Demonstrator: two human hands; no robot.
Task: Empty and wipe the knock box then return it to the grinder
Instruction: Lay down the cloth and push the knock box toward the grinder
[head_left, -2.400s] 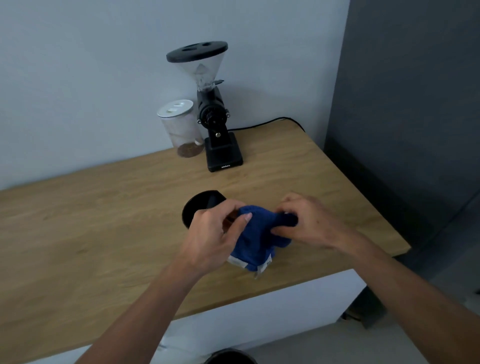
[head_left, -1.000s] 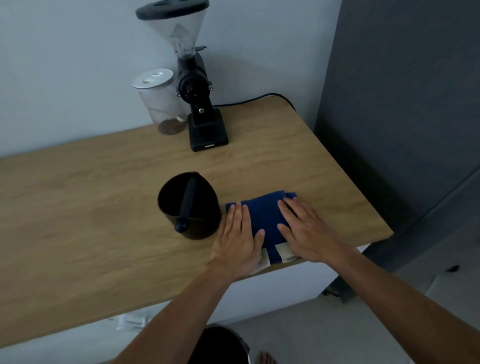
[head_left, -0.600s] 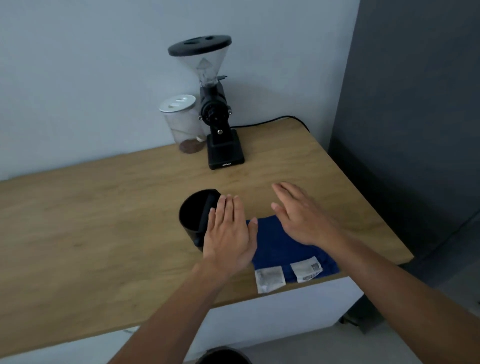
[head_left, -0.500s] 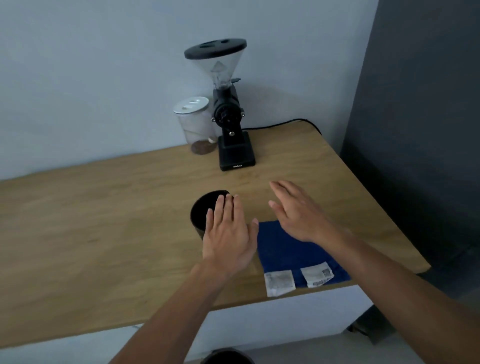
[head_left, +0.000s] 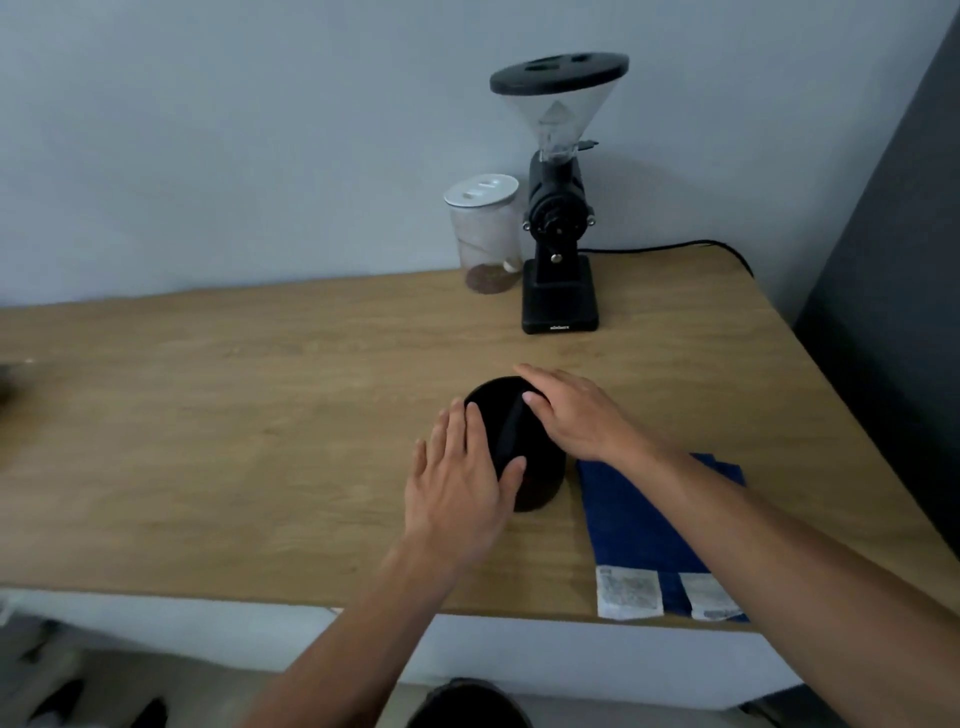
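The knock box (head_left: 524, 457) stands upright on the desk (head_left: 218, 415), black, its mouth open to you with the knock bar running across it, a little right of the desk's middle. Your left hand (head_left: 460, 483) lies against its wall at 8 o'clock, fingers spread and flat, thumb touching the side; the grip is open, not closed round the box. Your right hand (head_left: 576, 415) comes over the rim at 1 o'clock, fingers extended across the edge and thumb tip above the opening; its grip is also open, and whether the palm presses on the rim you cannot tell.

At 4 o'clock from the box, just beside it, the blue cloth (head_left: 639, 525) lies flat on the desk, its two white labels at the near edge and partly under your right forearm. At 12 o'clock, well apart, the black grinder (head_left: 558, 249) stands by the wall with its clear hopper and dark lid. Touching or nearly touching the grinder at its 9 o'clock is a clear jar (head_left: 485, 234) with a white lid and brown grounds at the bottom. A black cable (head_left: 670, 245) runs from the grinder toward 3 o'clock and off the desk's far corner
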